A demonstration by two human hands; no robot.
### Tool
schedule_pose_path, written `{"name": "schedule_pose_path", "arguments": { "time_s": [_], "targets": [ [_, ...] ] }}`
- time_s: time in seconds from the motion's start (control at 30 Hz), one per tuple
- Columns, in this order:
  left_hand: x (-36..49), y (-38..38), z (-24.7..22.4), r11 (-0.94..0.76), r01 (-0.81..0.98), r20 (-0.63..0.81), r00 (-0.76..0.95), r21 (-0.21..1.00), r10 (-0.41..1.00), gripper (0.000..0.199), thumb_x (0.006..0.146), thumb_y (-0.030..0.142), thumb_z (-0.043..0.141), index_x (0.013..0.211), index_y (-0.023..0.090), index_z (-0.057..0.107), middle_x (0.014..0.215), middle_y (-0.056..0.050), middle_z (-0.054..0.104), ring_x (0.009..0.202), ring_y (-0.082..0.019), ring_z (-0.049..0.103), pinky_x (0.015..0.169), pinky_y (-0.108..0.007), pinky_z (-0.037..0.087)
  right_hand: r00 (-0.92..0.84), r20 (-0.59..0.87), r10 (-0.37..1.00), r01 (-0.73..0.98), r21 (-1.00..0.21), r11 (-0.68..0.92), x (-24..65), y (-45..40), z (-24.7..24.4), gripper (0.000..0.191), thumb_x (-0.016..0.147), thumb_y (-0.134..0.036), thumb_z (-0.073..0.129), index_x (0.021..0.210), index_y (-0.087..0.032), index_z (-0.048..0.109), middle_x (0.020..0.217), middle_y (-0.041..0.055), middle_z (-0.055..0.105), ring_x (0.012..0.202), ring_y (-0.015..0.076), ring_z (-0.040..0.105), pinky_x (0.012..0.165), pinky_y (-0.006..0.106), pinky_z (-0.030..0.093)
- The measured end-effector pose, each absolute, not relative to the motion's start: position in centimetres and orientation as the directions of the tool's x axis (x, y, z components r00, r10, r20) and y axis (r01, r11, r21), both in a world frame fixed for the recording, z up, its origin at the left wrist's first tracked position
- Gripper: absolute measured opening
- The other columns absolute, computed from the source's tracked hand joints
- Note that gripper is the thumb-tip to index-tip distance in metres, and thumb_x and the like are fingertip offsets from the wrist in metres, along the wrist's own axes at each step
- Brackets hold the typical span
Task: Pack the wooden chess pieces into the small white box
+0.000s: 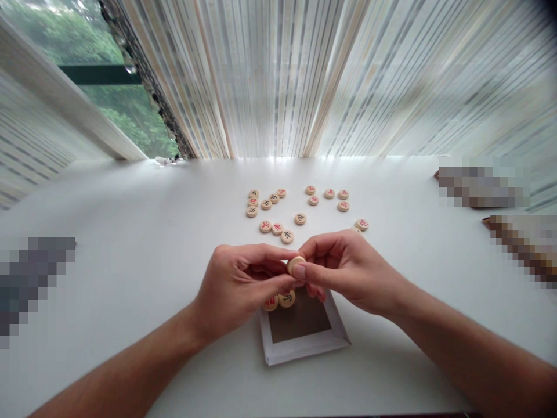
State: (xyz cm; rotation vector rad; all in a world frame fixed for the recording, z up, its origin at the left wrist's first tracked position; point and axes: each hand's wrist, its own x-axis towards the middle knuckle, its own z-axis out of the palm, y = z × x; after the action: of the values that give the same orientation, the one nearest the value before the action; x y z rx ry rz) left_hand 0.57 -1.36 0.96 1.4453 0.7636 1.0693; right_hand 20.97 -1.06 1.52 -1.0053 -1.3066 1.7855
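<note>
Both hands meet above a white-rimmed box (304, 350) with a brown inside. Between their fingertips is a round wooden piece (295, 265). My left hand (243, 278) pinches it from the left, and my right hand (343, 267) grips it from the right, thumb on its face. Below my left fingers, a piece with a red character (270, 302) and one with a black character (286, 298) lie in the box's upper left. My hands hide the far part of the box.
Several wooden pieces lie scattered beyond my hands, among them a black-marked one (287, 236) and a red-marked one (361, 224) on the white table (108, 261). Pixelated objects lie at the left and right edges. Striped curtains (270, 81) hang at the back.
</note>
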Motion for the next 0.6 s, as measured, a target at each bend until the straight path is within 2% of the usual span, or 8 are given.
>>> {"name": "schedule_pose_path", "arguments": {
  "time_s": [0.23,0.4,0.53,0.6],
  "targets": [
    [0.69,-1.47,1.22,-0.070,-0.211,0.153,0.408,0.975,0.900,0.044,0.070,-0.004,0.093,0.103,0.025,0.089,0.089,-0.002,0.088,0.075,-0.018,0.086,0.072,-0.015,0.069,-0.485,-0.163,0.859,-0.097,-0.966,-0.238,21.21,-0.97,1.24,0.025,0.074,-0.031,0.099,0.082,-0.013,0.083,0.059,0.0015,0.072,0.052,0.0094,0.061,0.051,0.018,0.048],
    [0.67,-1.30,1.09,0.023,-0.273,0.110,0.460,0.962,0.881,0.038,0.077,0.003,0.092,0.111,0.021,0.087,0.090,-0.006,0.088,0.080,-0.022,0.086,0.078,-0.025,0.072,-0.481,-0.158,0.863,-0.144,-0.956,-0.255,21.11,-0.98,1.59,0.023,0.075,-0.029,0.097,0.082,-0.012,0.083,0.060,0.0022,0.073,0.052,0.0101,0.064,0.053,0.018,0.054],
    [0.38,-0.94,0.82,0.026,-0.254,0.078,0.389,0.967,0.918,0.040,0.068,0.002,0.097,0.103,0.019,0.088,0.086,-0.004,0.088,0.076,-0.018,0.085,0.073,-0.017,0.070,-0.451,-0.121,0.884,-0.217,-0.946,-0.241,20.87,-0.88,1.67,0.025,0.072,-0.023,0.098,0.087,-0.013,0.081,0.068,0.0021,0.075,0.055,0.0115,0.068,0.052,0.019,0.058],
    [0.26,-0.80,0.72,0.026,-0.239,0.064,0.365,0.971,0.929,0.041,0.066,0.003,0.099,0.103,0.019,0.088,0.085,-0.004,0.087,0.075,-0.018,0.085,0.071,-0.017,0.069,-0.431,-0.075,0.899,-0.261,-0.943,-0.204,20.83,-0.81,1.49,0.027,0.071,-0.018,0.099,0.091,-0.014,0.081,0.074,0.0027,0.077,0.059,0.0119,0.070,0.054,0.019,0.060]
  ]
}}
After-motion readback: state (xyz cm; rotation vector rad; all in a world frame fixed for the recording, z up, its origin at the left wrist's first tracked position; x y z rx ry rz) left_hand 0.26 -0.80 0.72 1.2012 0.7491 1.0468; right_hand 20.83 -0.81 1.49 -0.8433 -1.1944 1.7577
